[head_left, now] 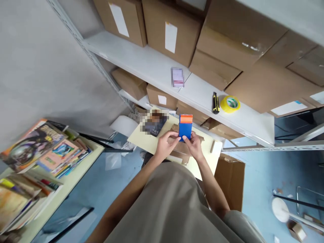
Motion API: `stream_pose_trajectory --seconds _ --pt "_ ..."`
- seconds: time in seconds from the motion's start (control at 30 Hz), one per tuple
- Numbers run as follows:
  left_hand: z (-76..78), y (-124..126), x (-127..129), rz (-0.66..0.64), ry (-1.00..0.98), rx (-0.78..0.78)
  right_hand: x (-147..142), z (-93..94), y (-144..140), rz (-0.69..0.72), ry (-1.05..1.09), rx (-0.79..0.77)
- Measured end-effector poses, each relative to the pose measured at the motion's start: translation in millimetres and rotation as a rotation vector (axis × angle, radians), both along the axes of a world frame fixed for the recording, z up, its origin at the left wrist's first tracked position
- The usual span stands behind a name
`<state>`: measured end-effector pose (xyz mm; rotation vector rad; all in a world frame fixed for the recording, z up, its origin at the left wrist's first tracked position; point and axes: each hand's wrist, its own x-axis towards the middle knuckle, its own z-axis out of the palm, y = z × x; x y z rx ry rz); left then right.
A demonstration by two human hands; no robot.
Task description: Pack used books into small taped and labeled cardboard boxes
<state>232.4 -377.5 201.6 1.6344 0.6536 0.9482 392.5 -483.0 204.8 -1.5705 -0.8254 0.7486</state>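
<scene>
Your left hand point(167, 144) and right hand point(195, 145) both grasp the blue rectangular box with an orange end band point(185, 129) by its lower corners, above the pale-yellow tabletop point(209, 161); its long axis points away from you, orange end farthest.

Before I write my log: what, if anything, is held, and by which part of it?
A blue-and-orange box, by its lower end: left hand at the lower left corner, right hand at the lower right, thumb on the blue face.
</scene>
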Motion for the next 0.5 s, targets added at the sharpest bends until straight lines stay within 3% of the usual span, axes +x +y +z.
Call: stream_pose_trajectory --seconds 0.17,0.37,0.5 --pt "-4.2 -17 -19 -0.083 0.134 -0.045 -28 -20.8 -28 -0.022 0.076 -0.048" --pt "-4.2 -15 -24 -0.282 0.230 -0.013 -27 -21.6 -45 -0.043 0.001 -0.128" --pt "-2.2 -3 -20 -0.308 0.193 -0.207 -23 -16.5 -54 -0.005 -0.063 -0.189"
